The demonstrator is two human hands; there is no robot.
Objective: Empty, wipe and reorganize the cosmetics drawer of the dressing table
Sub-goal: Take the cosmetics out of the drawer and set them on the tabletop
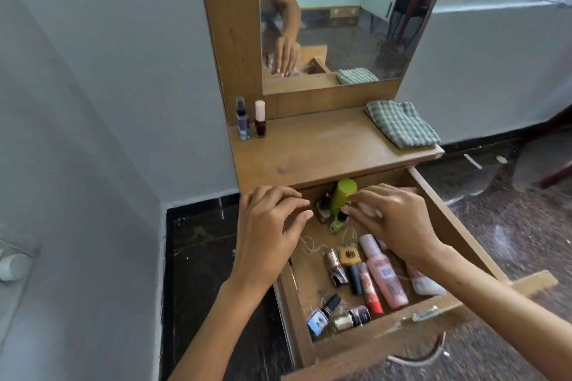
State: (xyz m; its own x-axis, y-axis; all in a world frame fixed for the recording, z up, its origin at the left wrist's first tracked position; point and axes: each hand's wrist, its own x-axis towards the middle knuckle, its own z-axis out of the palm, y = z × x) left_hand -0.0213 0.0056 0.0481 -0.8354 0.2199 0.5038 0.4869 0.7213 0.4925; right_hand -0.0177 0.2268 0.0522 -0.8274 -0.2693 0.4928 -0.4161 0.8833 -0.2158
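Observation:
The wooden drawer (pixel 399 329) of the dressing table is pulled out and holds several cosmetics. A green bottle (pixel 343 195) lies at its back, a pink spray bottle (pixel 383 272) and lipsticks (pixel 356 278) in the middle, small nail polish bottles (pixel 322 317) at the front. My right hand (pixel 393 219) hovers over the back of the drawer, its fingertips at the green bottle and something pale under the palm; whether it grips anything is unclear. My left hand (pixel 272 226) is over the drawer's left back corner, fingers spread, holding nothing.
On the tabletop (pixel 309 148) stand two small bottles (pixel 250 119) at the back left and a folded checked cloth (pixel 400 127) at the right. A mirror (pixel 340 9) rises behind. A wall is close on the left, dark floor on the right.

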